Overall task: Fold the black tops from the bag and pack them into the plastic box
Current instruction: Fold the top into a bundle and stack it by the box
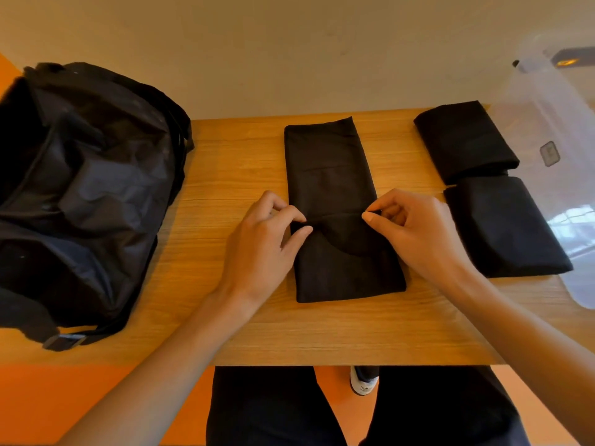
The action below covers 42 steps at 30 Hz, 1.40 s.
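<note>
Left hand (264,239), right hand (415,233) pinch black top (335,175) between

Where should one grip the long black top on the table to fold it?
Pinch its two long side edges, one hand from each side, as the left hand and right hand do: the black top lies as a narrow flat strip.

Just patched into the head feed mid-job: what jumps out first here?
The left hand and right hand each pinch a side edge of the long folded black top lying in the middle of the light wooden table. A big crumpled black fabric bag fills the table's left end. At the right, two smaller folded black tops lie beside the clear plastic box.
</note>
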Motion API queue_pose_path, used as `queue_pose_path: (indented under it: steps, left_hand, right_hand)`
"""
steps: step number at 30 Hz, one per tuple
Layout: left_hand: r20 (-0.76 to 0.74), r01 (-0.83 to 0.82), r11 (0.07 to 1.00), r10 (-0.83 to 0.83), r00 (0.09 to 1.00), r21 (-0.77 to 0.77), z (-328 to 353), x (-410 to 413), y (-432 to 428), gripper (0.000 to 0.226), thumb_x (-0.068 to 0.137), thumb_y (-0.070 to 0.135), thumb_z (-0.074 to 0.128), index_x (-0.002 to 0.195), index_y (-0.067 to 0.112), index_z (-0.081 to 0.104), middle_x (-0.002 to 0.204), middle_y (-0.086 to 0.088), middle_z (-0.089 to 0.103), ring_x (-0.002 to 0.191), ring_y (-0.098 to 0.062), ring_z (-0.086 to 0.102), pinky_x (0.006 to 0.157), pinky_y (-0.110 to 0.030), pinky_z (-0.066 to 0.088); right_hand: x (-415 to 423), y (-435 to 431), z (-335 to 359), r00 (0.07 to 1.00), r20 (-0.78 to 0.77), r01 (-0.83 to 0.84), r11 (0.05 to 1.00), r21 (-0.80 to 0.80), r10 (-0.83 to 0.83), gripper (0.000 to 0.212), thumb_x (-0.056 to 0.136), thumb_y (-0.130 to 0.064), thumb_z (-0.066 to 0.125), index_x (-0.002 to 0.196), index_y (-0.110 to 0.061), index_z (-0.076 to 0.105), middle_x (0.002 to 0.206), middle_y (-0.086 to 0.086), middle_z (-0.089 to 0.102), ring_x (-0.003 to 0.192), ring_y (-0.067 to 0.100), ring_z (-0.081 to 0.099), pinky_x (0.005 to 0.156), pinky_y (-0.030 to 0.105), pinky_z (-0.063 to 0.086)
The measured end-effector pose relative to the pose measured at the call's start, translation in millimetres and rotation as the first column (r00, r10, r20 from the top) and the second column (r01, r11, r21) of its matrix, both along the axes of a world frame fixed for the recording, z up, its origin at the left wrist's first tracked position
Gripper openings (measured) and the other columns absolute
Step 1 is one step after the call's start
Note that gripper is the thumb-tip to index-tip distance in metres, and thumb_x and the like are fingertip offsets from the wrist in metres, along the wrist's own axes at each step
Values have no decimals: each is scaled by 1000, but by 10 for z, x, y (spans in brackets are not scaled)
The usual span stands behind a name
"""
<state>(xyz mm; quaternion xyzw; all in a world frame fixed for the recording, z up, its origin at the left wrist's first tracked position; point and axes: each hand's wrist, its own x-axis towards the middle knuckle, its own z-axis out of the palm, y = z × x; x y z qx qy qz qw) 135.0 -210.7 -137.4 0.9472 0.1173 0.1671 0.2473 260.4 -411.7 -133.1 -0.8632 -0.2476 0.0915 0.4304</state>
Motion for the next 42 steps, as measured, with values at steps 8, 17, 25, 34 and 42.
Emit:
queue_pose_path:
  steps: [8,17,25,34,42]
  left_hand:
    - [20,-73,997,74,997,-21,-36,123,-70,13,94,32,72,95,20,68,96,8,53,69,-4,47,61,-11,36]
    - [97,-41,997,48,994,-72,-32,153,-52,10,96,26,69,93,16,67,95,7,56,69,-6,53,62,-26,50]
    - [127,-51,997,58,990,-58,-72,198,-44,10,97,24,68,94,15,66,95,6,56,69,-6,51,61,-27,49]
    - [156,-66,997,60,986,34,77,62,-173,25,106,31,51,119,14,64,116,0,55,106,-14,53,84,-28,51]
    - [-290,202,947,-125,949,252,-62,-139,-412,71,106,59,8,163,17,15,172,1,4,158,-11,-6,129,-41,9]
  right_hand:
    - [15,-35,-27,1000,1,3,999,32,-3,9,90,-28,75,98,-26,71,82,-13,68,78,-4,65,67,8,50]
    - [12,-12,-20,1000,7,24,995,101,-25,7,92,-27,73,99,-26,70,86,-15,68,83,-4,65,66,9,51]
    - [37,32,-70,998,26,49,992,115,-53,8,92,-28,72,100,-25,70,86,-16,67,82,-5,65,65,10,51]
    - [-52,-61,38,945,318,71,997,15,-72,23,101,-36,60,114,-19,69,106,-9,64,94,6,61,72,29,56]
    - [-423,-15,-116,833,367,-167,820,-547,414,67,107,-55,15,161,-15,19,169,6,12,158,16,-3,127,37,0]
